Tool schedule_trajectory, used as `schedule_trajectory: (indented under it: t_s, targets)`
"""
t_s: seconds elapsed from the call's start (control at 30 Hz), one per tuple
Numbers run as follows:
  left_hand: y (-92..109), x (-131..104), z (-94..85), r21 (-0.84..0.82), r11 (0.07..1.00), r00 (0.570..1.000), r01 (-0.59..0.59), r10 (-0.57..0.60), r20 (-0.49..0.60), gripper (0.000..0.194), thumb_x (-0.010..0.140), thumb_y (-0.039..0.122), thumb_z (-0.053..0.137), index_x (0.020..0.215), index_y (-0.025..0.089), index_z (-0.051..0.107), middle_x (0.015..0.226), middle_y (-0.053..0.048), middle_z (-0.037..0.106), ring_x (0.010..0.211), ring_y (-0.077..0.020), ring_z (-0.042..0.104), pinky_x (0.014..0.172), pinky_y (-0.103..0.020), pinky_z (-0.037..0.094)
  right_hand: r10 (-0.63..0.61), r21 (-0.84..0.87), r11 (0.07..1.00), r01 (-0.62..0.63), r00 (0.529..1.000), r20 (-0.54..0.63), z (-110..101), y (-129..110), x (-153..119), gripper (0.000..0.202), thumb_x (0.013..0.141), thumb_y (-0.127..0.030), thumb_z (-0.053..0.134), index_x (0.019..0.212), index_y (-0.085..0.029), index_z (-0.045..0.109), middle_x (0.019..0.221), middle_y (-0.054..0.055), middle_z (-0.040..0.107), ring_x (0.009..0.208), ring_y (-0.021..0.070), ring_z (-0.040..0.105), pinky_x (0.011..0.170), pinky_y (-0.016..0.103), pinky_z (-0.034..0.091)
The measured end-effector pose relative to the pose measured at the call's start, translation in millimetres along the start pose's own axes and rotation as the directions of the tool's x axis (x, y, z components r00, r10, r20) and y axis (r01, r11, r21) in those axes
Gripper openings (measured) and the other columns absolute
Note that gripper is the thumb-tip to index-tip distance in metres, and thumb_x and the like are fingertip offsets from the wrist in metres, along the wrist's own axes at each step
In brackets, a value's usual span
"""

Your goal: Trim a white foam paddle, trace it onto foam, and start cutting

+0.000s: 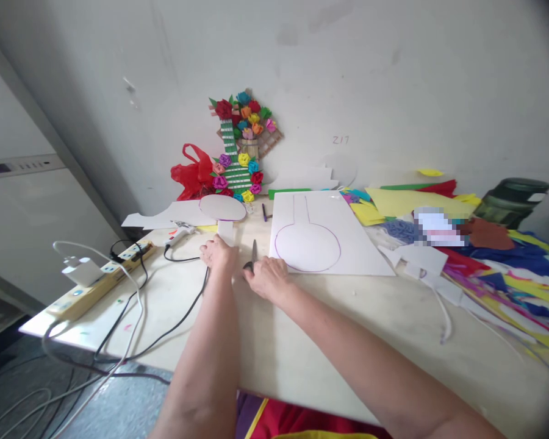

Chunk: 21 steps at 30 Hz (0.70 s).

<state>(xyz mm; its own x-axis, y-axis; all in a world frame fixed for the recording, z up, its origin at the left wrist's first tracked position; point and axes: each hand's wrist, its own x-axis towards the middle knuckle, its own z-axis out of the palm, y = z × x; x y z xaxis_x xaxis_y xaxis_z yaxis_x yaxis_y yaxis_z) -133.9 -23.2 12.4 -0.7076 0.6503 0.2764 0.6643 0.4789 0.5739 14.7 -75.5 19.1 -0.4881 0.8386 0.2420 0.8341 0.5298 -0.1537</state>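
Observation:
My left hand (217, 251) is closed on the narrow lower end of a white paddle-shaped cutout (222, 208), whose round part has a purple outline. Just right of it, my right hand (268, 275) has its fingers wrapped round the dark handle of scissors (255, 251), with the blades pointing away from me. Beside that hand lies a white board (357, 244) with a circle and a long neck drawn on it in purple.
A power strip (103, 277) and cables lie on the left. Paper flowers on a green guitar-like shape (238, 174) and a red bag (192, 174) stand at the wall. Coloured scraps (521, 274) and a dark green bottle (507, 204) are at the right. A pen (264, 212) lies behind the scissors.

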Motion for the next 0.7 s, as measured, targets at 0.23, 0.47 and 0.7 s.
schedule_trajectory:
  t_s: [0.23,0.47,0.7]
  targets:
    - [-2,1,1.3,0.01,0.999,0.999,0.037,-0.037,-0.009,0.051,0.063,0.009,0.047,0.112,0.018,0.05,0.121,-0.017,0.047,0.114,-0.0341,0.034,0.09,-0.055,0.019,0.083,0.004,0.996,-0.085,0.983,0.161,-15,-5,10,0.027,0.071,-0.029,0.047,0.082,-0.013,0.067,0.086,0.015,0.067,0.082,0.0225,0.062,0.066,0.03,0.043]
    - [9,-4,8.8,0.083,0.99,0.984,-0.119,0.128,-0.123,0.057,0.065,0.012,0.049,0.121,0.016,0.044,0.139,-0.01,0.028,0.13,-0.0281,0.009,0.1,-0.051,0.009,0.116,0.065,0.988,-0.138,0.958,0.263,-30,2,14,0.033,0.063,-0.032,0.053,0.089,-0.015,0.066,0.091,0.012,0.066,0.087,0.0221,0.061,0.069,0.028,0.045]
    - [36,-17,15.3,-0.214,0.924,0.935,-0.317,0.266,-0.234,0.044,0.076,0.017,0.041,0.12,0.013,0.045,0.123,-0.012,0.049,0.114,-0.0219,0.044,0.095,-0.035,0.033,0.16,0.202,0.961,-0.19,0.975,0.156,-55,46,14,0.037,0.062,-0.048,0.05,0.079,-0.019,0.067,0.08,0.006,0.068,0.075,0.0194,0.061,0.058,0.025,0.042]
